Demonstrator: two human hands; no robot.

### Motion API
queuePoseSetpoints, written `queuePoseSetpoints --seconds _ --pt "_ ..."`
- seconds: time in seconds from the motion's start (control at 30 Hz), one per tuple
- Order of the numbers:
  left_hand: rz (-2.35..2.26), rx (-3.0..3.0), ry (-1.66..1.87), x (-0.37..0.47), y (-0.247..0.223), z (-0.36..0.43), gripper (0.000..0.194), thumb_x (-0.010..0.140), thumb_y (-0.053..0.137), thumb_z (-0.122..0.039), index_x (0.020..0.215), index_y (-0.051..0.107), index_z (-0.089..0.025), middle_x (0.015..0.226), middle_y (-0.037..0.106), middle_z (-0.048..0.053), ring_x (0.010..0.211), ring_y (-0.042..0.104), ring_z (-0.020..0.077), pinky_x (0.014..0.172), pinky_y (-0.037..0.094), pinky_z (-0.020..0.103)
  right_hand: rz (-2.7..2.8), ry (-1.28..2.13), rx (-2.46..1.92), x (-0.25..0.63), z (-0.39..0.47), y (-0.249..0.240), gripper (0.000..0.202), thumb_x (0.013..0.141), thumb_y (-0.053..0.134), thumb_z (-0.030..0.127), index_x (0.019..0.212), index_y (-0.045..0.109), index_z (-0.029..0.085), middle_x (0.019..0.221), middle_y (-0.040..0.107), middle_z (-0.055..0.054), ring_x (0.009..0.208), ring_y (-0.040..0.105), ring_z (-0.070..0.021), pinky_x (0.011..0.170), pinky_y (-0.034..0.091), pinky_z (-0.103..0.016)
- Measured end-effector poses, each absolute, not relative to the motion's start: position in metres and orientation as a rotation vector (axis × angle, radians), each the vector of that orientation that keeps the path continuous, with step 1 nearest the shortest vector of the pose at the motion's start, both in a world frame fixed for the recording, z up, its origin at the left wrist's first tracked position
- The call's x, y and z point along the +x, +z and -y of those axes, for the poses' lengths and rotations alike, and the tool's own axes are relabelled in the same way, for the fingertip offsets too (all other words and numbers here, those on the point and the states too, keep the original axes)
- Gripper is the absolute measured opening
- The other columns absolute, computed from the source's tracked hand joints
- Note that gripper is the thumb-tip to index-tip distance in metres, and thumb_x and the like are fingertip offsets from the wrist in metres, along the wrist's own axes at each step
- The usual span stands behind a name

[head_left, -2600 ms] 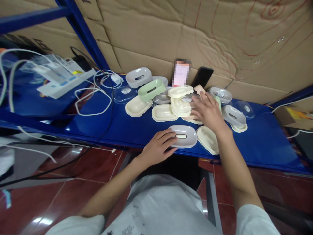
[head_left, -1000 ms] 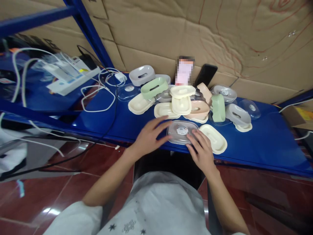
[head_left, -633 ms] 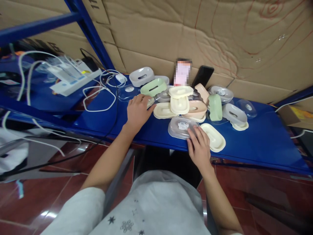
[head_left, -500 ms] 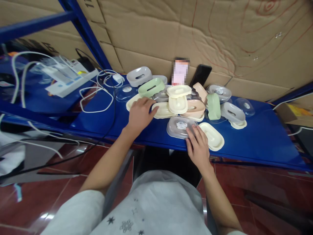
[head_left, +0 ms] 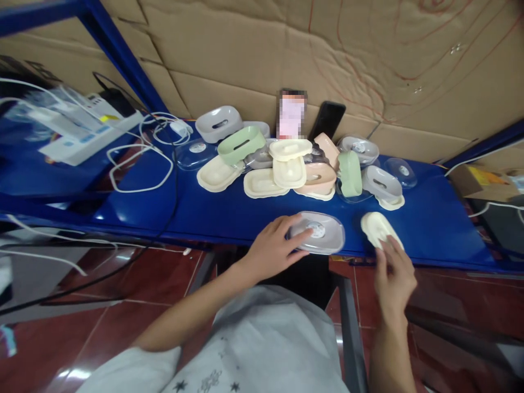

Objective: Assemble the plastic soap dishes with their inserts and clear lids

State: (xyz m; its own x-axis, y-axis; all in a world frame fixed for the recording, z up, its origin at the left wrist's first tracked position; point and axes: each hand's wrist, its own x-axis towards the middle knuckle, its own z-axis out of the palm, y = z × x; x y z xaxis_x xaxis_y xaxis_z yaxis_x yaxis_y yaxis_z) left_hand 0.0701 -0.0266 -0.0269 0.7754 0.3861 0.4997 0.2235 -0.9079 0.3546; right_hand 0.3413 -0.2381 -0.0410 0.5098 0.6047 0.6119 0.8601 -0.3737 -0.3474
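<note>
My left hand [head_left: 278,248] is at the left end of a grey soap box with a clear lid and a white label [head_left: 327,234], its fingers spread over the lid. The box lies at the front edge of the blue shelf [head_left: 429,234]. To the right, my right hand [head_left: 395,273] has its fingers closed on the near end of a cream tray [head_left: 374,226]. Behind them lie a green dish [head_left: 243,144], a grey dish [head_left: 219,124], a pink dish [head_left: 317,178], an upright green dish [head_left: 350,174] and several cream trays [head_left: 264,183].
Two phones lean on the cardboard at the back, one with a lit screen [head_left: 291,115], one dark [head_left: 328,119]. White cables [head_left: 141,188] and a power strip [head_left: 90,136] lie at the left. A blue post [head_left: 118,52] rises there.
My left hand has moved right, from the cream trays to the lidded grey box. My right hand has left that box and taken the cream tray, which has shifted right.
</note>
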Motion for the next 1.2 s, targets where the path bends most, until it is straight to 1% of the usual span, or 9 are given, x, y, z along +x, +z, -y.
queuePoseSetpoints --seconds 0.1,0.23,0.43,0.57,0.7,0.87,0.93,1.03,1.2 --pt "-0.466 2.732 0.794 0.113 -0.022 0.049 0.045 0.104 0.07 -0.041 0.146 0.065 -0.026 0.153 0.058 0.018 0.129 0.065 0.0372 0.101 0.063 0.054 0.922 -0.622 -2.018 0.346 0.253 -0.039 0.034 0.107 0.063 0.038 0.125 0.078 0.013 0.137 0.075 -0.021 0.129 0.072 -0.0356 0.105 0.059 -0.051" --pt "-0.404 2.757 0.759 0.187 -0.015 0.077 0.047 0.108 0.062 -0.033 0.154 0.059 -0.027 0.159 0.055 0.015 0.13 0.066 0.0337 0.098 0.065 0.044 0.942 -0.769 -1.989 0.346 0.249 -0.033 0.035 0.107 0.061 0.036 0.125 0.077 0.011 0.139 0.073 -0.024 0.133 0.07 -0.0388 0.107 0.057 -0.057" --pt "-0.24 2.623 0.779 0.243 -0.008 0.083 0.079 0.085 0.09 -0.032 0.156 0.054 -0.036 0.168 0.049 0.004 0.135 0.067 0.0324 0.105 0.065 0.042 1.05 -0.89 -2.151 0.39 0.233 -0.031 0.031 0.106 0.063 0.037 0.12 0.079 0.015 0.136 0.074 -0.022 0.128 0.071 -0.0428 0.107 0.053 -0.064" --pt "-0.225 2.669 0.757 0.201 -0.002 0.049 0.059 0.102 0.072 -0.029 0.157 0.053 -0.025 0.167 0.05 0.014 0.142 0.062 0.0329 0.115 0.057 0.046 1.014 -0.987 -2.15 0.43 0.231 -0.033 0.035 0.107 0.058 0.039 0.121 0.078 0.014 0.133 0.075 -0.023 0.127 0.07 -0.0449 0.105 0.051 -0.069" --pt "-0.345 2.626 0.794 0.121 0.001 0.006 0.047 0.111 0.057 -0.031 0.156 0.053 -0.021 0.153 0.061 0.016 0.14 0.063 0.0314 0.116 0.055 0.051 1.253 -0.997 -2.0 0.395 0.211 -0.037 0.025 0.106 0.061 0.034 0.121 0.076 0.021 0.135 0.075 -0.018 0.132 0.068 -0.0398 0.116 0.042 -0.069" --pt "-0.364 2.669 0.805 0.039 -0.004 -0.012 0.057 0.107 0.066 -0.041 0.16 0.049 -0.027 0.166 0.049 0.017 0.153 0.05 0.0349 0.121 0.05 0.055 1.978 -0.258 -1.667 0.284 0.159 -0.03 0.028 0.107 0.061 0.023 0.132 0.07 0.03 0.138 0.076 -0.007 0.138 0.066 -0.0287 0.13 0.029 -0.062" --pt "-0.321 2.723 0.73 0.023 -0.012 -0.011 0.05 0.107 0.067 -0.04 0.154 0.056 -0.026 0.164 0.053 0.016 0.153 0.05 0.0357 0.121 0.05 0.057 2.117 -0.045 -1.569 0.263 0.138 -0.022 0.027 0.11 0.058 0.026 0.134 0.069 0.03 0.145 0.073 -0.006 0.143 0.063 -0.0268 0.134 0.023 -0.061" --pt "-0.359 2.697 0.7 0.013 -0.026 -0.009 0.028 0.109 0.064 -0.03 0.135 0.068 -0.023 0.146 0.069 0.012 0.144 0.061 0.0309 0.118 0.053 0.053 2.163 0.089 -1.536 0.268 0.11 -0.01 0.03 0.112 0.052 0.03 0.138 0.068 0.03 0.15 0.07 -0.004 0.146 0.06 -0.024 0.133 0.028 -0.055" --pt "-0.448 2.501 0.853 0.013 -0.042 -0.009 0.011 0.106 0.068 -0.024 0.115 0.075 -0.022 0.132 0.074 0.009 0.136 0.066 0.0263 0.114 0.058 0.047 1.974 -0.204 -1.867 0.322 0.06 0.001 0.044 0.111 0.052 0.031 0.153 0.059 0.019 0.157 0.064 -0.014 0.15 0.055 -0.0311 0.124 0.039 -0.053"
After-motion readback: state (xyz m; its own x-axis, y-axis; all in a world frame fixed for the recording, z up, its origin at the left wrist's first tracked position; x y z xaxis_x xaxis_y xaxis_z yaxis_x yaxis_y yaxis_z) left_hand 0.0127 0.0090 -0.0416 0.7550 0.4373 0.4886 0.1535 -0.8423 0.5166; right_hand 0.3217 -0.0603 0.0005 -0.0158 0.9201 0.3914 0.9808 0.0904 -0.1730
